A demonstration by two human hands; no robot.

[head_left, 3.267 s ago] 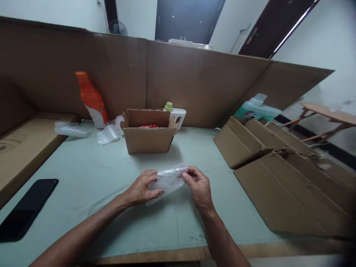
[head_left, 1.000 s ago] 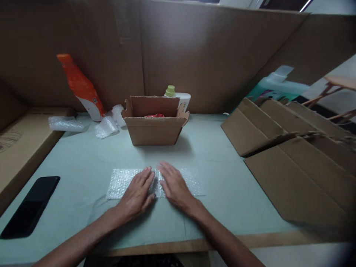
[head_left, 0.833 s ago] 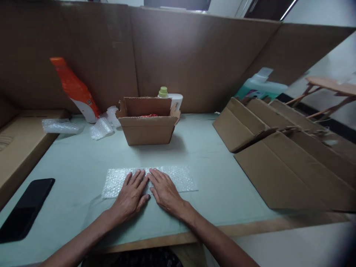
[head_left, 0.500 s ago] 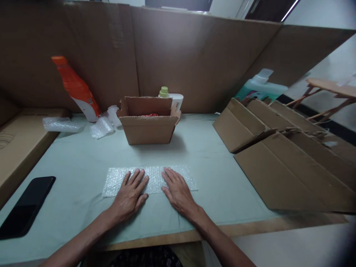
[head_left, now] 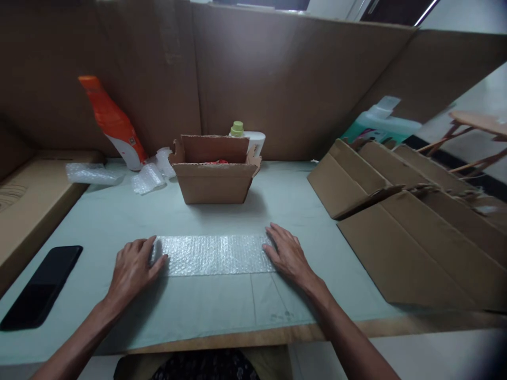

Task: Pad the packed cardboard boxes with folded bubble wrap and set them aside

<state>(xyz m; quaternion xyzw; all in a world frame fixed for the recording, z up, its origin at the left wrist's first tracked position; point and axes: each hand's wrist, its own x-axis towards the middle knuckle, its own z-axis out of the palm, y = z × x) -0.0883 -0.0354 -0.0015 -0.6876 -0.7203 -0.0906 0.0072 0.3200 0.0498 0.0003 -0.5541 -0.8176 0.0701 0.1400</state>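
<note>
A flat strip of bubble wrap [head_left: 214,256] lies lengthwise across the cloth in front of me. At its left end rests my left hand [head_left: 132,266], open, fingertips on the short edge and thumb apart from the fingers. My right hand [head_left: 289,252] is at the opposite end, open, with fingers and thumb spread at the edge. Beyond the strip stands an open cardboard box [head_left: 216,182]; something red shows inside, mostly hidden by the front wall.
Behind the box is a white bottle with a green cap [head_left: 237,129]. An orange bottle [head_left: 114,124] leans near crumpled bubble wrap [head_left: 148,178]. A phone [head_left: 41,287] lies left. Cardboard boxes [head_left: 412,248] and a teal bottle [head_left: 382,124] occupy the right; a cardboard wall [head_left: 297,84] closes the back.
My hands have slid apart from the middle of the bubble wrap, the left one to its left end and the right one to its right end. The view has shifted slightly.
</note>
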